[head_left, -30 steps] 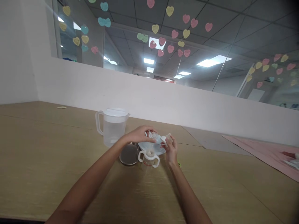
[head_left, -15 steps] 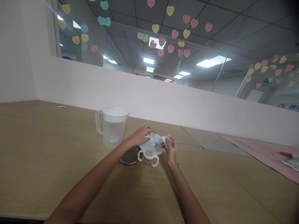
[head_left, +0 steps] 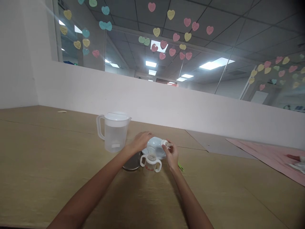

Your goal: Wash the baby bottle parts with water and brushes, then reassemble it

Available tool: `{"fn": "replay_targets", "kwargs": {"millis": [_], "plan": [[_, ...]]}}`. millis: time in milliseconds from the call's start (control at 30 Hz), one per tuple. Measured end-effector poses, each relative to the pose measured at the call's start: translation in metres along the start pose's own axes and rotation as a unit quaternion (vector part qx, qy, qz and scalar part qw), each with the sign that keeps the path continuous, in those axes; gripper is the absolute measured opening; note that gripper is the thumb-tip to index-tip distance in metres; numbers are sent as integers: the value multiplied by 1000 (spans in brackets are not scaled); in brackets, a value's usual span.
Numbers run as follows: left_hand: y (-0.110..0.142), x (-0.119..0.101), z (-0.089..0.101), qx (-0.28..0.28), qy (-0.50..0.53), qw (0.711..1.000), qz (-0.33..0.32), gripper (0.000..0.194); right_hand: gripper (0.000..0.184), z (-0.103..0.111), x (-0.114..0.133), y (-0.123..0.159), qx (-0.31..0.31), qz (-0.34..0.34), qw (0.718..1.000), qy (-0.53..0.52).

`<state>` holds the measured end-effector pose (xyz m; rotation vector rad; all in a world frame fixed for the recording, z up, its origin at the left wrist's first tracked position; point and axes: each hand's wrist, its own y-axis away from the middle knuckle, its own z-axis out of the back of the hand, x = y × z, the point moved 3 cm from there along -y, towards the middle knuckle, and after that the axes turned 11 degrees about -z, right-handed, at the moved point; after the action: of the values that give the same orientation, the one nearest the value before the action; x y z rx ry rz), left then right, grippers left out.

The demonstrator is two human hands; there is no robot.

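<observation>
Bottle (head_left: 150, 163) stands upright, open-topped, on the tabletop (head_left: 71, 152), just in front of the plate (head_left: 161, 156). Near the plate's right side, the right hand (head_left: 172, 154) grasps the cap (head_left: 164, 143); whether the left hand (head_left: 142, 141), by its left side, grasps anything, I cannot tell. Best to grip the cap by its white ring, fingers off the see-through tip (head_left: 170, 145), and avoid knocking the bottle.

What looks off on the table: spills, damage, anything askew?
Nothing serious. The pitcher and two-handled bottle stand upright; no spill or damage is visible. The bottle is open on top, while the right hand holds a white piece. Mildly odd: a pale scrap lying alone at back left.
</observation>
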<state>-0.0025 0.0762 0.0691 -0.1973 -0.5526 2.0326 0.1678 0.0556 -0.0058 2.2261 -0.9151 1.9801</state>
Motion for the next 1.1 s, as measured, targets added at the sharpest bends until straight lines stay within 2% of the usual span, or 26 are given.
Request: {"fn": "replay_targets", "kwargs": {"millis": [100, 233, 400, 500, 667, 867, 1000, 1100], "plan": [[-5, -23, 12, -20, 73, 997, -32, 49, 43, -4, 5, 2, 24, 35, 999, 19], [-9, -43, 12, -25, 94, 994, -49, 43, 34, -9, 14, 8, 59, 68, 996, 19], [-10, -37, 4, 3, 66, 998, -24, 35, 30, -10, 21, 16, 97, 118, 984, 92], [-8, -30, 6, 16, 118, 992, -33, 34, 29, -8, 24, 17, 111, 128, 978, 118], [-5, -26, 14, 31, 261, 964, -45, 40, 31, -5, 23, 11, 162, 63, 979, 103], [-5, -30, 28, 39, 289, 956, -43, 38, 35, -9, 22, 10, 184, -43, 982, -18], [-5, -30, 33, 59, 299, 952, -30, 39, 38, -11, 21, 11, 184, -71, 979, -48], [-4, -29, 34, 60, 342, 937, -39, 39, 40, -7, 19, 8, 170, -86, 980, -63]]}}
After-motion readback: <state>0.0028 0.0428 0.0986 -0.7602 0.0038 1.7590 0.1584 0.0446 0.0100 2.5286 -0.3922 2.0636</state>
